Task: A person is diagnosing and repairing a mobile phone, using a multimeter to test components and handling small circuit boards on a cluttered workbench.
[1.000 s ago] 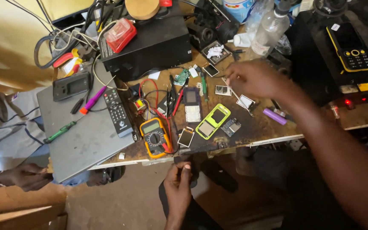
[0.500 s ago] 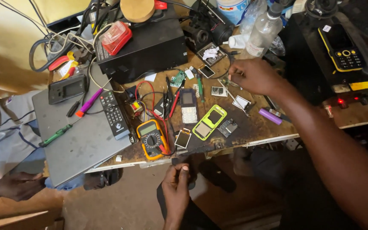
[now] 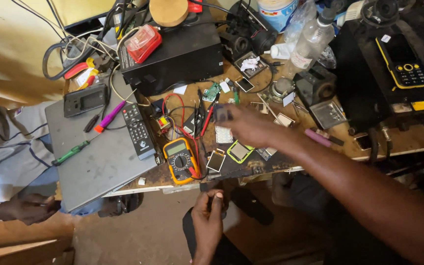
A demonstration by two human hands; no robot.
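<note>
wooden workbench (image 3: 408,140) | laptop (image 3: 99,162) | multimeter (image 3: 181,160) | black box (image 3: 177,56) | bottle (image 3: 310,41)

The right arm stretches in from the lower right, forearm angled up and leftward, wrist straight. The right hand (image 3: 246,125) is motion-blurred, fingers pointing left; whether its grip is closed cannot be told. The left hand (image 3: 208,221) sits low at centre, back toward the camera, fingers curled inward, thumb up beside them.
</note>
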